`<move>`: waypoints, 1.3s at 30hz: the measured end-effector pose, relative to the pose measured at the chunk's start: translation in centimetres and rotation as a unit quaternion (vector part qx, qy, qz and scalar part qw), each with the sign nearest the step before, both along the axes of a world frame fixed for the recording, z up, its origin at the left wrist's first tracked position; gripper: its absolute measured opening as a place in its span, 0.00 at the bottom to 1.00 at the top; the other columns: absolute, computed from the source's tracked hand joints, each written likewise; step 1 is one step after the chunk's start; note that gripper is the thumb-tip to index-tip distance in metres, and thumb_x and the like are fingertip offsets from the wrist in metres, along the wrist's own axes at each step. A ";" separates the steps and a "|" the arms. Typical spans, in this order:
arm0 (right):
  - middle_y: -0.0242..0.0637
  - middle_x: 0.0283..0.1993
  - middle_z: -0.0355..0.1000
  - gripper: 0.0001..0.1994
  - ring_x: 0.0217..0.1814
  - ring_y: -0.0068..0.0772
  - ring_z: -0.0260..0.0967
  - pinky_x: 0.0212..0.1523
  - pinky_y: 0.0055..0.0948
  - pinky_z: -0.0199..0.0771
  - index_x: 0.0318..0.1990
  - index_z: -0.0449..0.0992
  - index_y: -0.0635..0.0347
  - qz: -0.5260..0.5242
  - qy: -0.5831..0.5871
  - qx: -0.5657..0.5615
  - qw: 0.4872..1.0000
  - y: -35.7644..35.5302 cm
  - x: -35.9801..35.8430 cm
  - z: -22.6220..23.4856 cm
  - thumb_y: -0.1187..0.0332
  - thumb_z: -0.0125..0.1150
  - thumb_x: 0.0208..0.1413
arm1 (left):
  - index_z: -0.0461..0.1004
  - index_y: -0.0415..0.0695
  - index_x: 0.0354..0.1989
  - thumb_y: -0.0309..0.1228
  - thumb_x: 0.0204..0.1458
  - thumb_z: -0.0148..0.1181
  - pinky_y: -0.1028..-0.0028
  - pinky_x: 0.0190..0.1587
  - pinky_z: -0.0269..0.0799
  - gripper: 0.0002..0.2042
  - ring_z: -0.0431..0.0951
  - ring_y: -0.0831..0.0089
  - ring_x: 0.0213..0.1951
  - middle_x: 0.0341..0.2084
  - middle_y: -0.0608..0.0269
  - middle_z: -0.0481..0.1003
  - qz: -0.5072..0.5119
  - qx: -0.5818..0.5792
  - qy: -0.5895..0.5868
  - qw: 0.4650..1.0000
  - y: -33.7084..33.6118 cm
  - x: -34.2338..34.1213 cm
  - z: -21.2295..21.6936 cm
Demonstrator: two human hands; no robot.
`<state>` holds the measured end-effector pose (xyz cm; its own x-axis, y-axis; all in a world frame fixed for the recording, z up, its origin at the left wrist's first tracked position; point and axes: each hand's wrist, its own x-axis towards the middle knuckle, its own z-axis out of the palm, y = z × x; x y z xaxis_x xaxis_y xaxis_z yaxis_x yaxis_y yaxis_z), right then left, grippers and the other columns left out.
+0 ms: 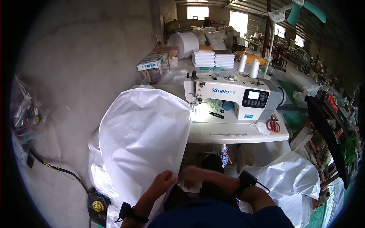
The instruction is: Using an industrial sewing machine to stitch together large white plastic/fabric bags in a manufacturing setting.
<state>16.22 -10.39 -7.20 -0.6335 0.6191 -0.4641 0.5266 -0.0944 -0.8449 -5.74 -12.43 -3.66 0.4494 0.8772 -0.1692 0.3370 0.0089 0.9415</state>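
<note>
A large white sheet of plastic-like fabric point(142, 140) hangs off the left end of the worktop point(235, 133) and billows down toward the person, its top reaching up to the needle end of the sewing machine point(232, 95). Both hands work at its lower edge, close together in front of the person's chest. The left hand point(164, 180) pinches the lower right edge of the sheet, fingers closed on it. The right hand point(192, 176) is just beside it, blurred; it seems to be closed on the same edge, though the grip itself cannot be made out. Each wrist carries a dark band, the right one with a small black device point(247, 178) strapped on.

The white sewing machine stands along the back of the worktop, its control panel facing the person. Under its arm, on the lit part of the worktop, lies a pair of black snips point(216, 114), and near the right front corner lie red-handled scissors point(273, 125) next to a small crumpled scrap of white. Two white thread cones point(248, 66) stand behind the machine.

More white sheeting point(292, 174) lies heaped on the floor to the right of the person, below the worktop's right end. Farther back sit stacks of folded white fabric point(213, 59) and a big white roll point(184, 43). A grey concrete wall point(80, 60) fills the left side.
</note>
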 end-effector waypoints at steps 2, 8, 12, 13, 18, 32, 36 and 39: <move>0.49 0.27 0.78 0.17 0.28 0.52 0.78 0.35 0.46 0.79 0.33 0.77 0.66 -0.331 -0.103 0.212 0.914 5.4 4.4 0.9 0.61 0.49 0.60 | 0.72 0.39 0.38 0.34 0.56 0.58 0.73 0.27 0.64 0.10 0.66 0.78 0.26 0.22 0.67 0.69 -0.025 0.038 -0.002 0.999 -0.6 1.3 0.2; 0.53 0.43 0.77 0.17 0.47 0.53 0.77 0.48 0.44 0.76 0.45 0.71 0.71 -0.347 -0.313 0.316 0.826 14.5 5.4 2.8 0.63 0.50 0.60 | 0.68 0.39 0.35 0.33 0.55 0.56 0.65 0.31 0.69 0.09 0.74 0.66 0.25 0.21 0.48 0.71 -0.085 0.079 0.065 0.991 -2.0 4.8 1.8; 0.47 0.36 0.80 0.26 0.37 0.40 0.81 0.37 0.36 0.80 0.59 0.65 0.77 -0.314 -0.429 0.374 0.760 14.0 2.6 2.2 0.71 0.53 0.55 | 0.70 0.39 0.39 0.33 0.57 0.53 0.59 0.37 0.73 0.10 0.78 0.45 0.31 0.25 0.41 0.75 -0.098 0.063 0.131 0.985 -1.5 4.7 1.3; 0.47 0.35 0.80 0.25 0.36 0.42 0.80 0.37 0.37 0.80 0.60 0.65 0.77 -0.309 -0.422 0.380 0.763 13.6 2.2 2.0 0.71 0.52 0.55 | 0.71 0.39 0.40 0.33 0.56 0.53 0.59 0.37 0.73 0.10 0.78 0.45 0.32 0.26 0.41 0.75 -0.073 0.073 0.115 0.988 -1.2 4.6 0.9; 0.47 0.33 0.79 0.26 0.32 0.46 0.80 0.35 0.40 0.80 0.61 0.63 0.76 -0.349 -0.402 0.374 0.759 11.8 1.3 1.5 0.71 0.49 0.55 | 0.74 0.39 0.42 0.36 0.55 0.58 0.62 0.38 0.73 0.13 0.79 0.48 0.34 0.28 0.42 0.76 -0.008 0.016 0.056 0.998 1.8 4.8 -1.7; 0.57 0.36 0.77 0.32 0.38 0.54 0.78 0.42 0.48 0.77 0.67 0.53 0.76 -0.384 -0.300 0.294 0.822 11.6 2.3 2.3 0.70 0.47 0.54 | 0.74 0.35 0.36 0.34 0.57 0.57 0.63 0.38 0.73 0.12 0.80 0.57 0.34 0.28 0.44 0.77 0.023 0.142 0.095 0.985 7.5 8.9 -1.0; 0.52 0.33 0.78 0.34 0.34 0.51 0.79 0.37 0.45 0.78 0.65 0.51 0.83 -0.353 -0.327 0.319 0.817 10.8 2.1 2.4 0.71 0.50 0.52 | 0.75 0.35 0.39 0.34 0.56 0.60 0.66 0.40 0.74 0.12 0.81 0.60 0.35 0.30 0.48 0.79 0.006 0.115 0.073 0.991 9.1 9.5 -1.8; 0.50 0.32 0.79 0.34 0.33 0.46 0.80 0.35 0.41 0.79 0.65 0.53 0.82 -0.340 -0.340 0.324 0.815 10.5 1.9 2.3 0.71 0.51 0.52 | 0.76 0.34 0.41 0.33 0.54 0.62 0.68 0.41 0.75 0.13 0.82 0.64 0.36 0.32 0.50 0.81 -0.015 0.098 0.074 0.992 10.1 9.8 -2.5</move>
<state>18.12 0.12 -4.85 0.2250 0.9744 -0.0005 0.9057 -0.2093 -0.3686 4.03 -2.34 -6.21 0.4594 0.8860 -0.0623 0.4681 -0.1819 0.8647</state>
